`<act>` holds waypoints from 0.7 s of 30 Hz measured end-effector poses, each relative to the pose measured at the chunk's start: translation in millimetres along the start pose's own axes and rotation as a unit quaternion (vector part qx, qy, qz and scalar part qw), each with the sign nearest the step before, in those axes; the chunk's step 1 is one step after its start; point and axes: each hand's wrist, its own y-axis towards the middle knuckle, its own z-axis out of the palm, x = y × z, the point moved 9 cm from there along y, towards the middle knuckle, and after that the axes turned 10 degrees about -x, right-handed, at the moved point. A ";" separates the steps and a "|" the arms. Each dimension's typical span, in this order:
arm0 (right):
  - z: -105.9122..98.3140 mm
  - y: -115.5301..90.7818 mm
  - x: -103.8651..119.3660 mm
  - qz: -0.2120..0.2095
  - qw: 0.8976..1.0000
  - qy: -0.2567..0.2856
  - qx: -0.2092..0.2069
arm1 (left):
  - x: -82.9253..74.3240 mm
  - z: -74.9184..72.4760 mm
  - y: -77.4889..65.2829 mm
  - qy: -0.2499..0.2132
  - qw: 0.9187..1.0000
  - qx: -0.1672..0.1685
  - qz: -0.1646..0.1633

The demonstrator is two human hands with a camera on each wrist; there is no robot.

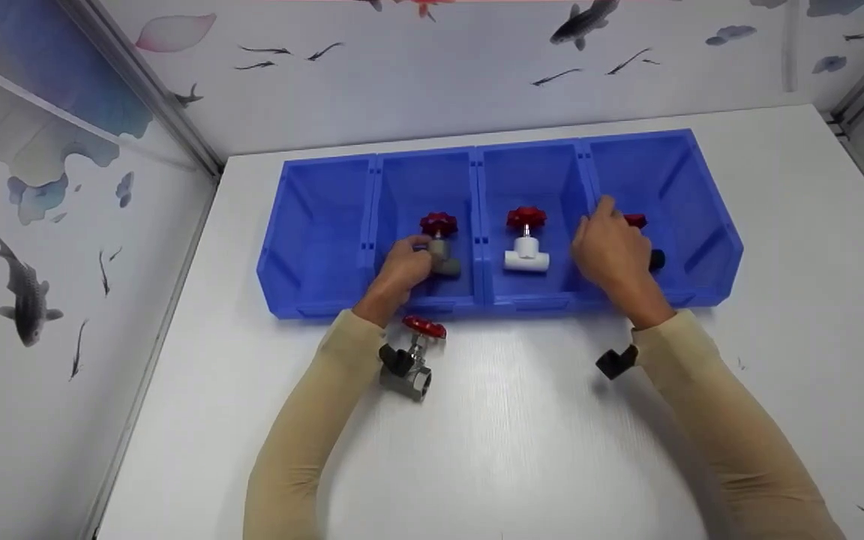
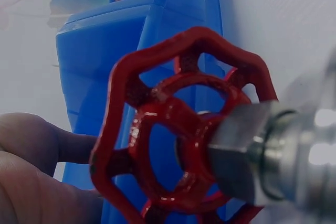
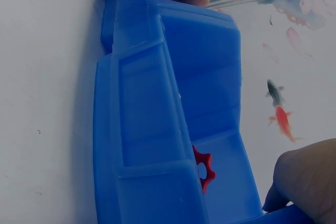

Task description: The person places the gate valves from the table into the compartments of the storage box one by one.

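Observation:
My left hand [image 1: 404, 266] reaches into the second blue bin from the left and grips the left end of a grey-green valve [image 1: 447, 264] with a dark red handwheel. My fingers [image 2: 31, 187] are partly behind another handwheel in the left wrist view. The right hand [image 1: 613, 244] holds the top of the divider wall [image 3: 286, 216] between the third and fourth bins. Beside it in the fourth bin, a dark valve [image 1: 657, 260] with a red handle is mostly hidden by that hand. A white valve [image 1: 526, 259] with a red handwheel stands in the third bin.
A metal valve [image 1: 406, 381] with a red handwheel [image 2: 184, 124] lies on the white table [image 1: 507, 450], close to the left wrist. The leftmost bin [image 1: 323, 232] joins the row. Printed panels [image 1: 432, 82] rise behind and at the left.

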 end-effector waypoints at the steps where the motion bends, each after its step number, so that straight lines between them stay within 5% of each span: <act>1: 0.4 0.1 -0.2 0.001 1.000 -0.001 0.002 | -0.1 -0.2 -0.2 0.001 1.000 0.000 -0.001; 21: 0.2 0.2 0.7 -0.002 1.000 -0.009 -0.004 | -1.9 -1.4 -1.6 0.032 0.999 0.009 -0.007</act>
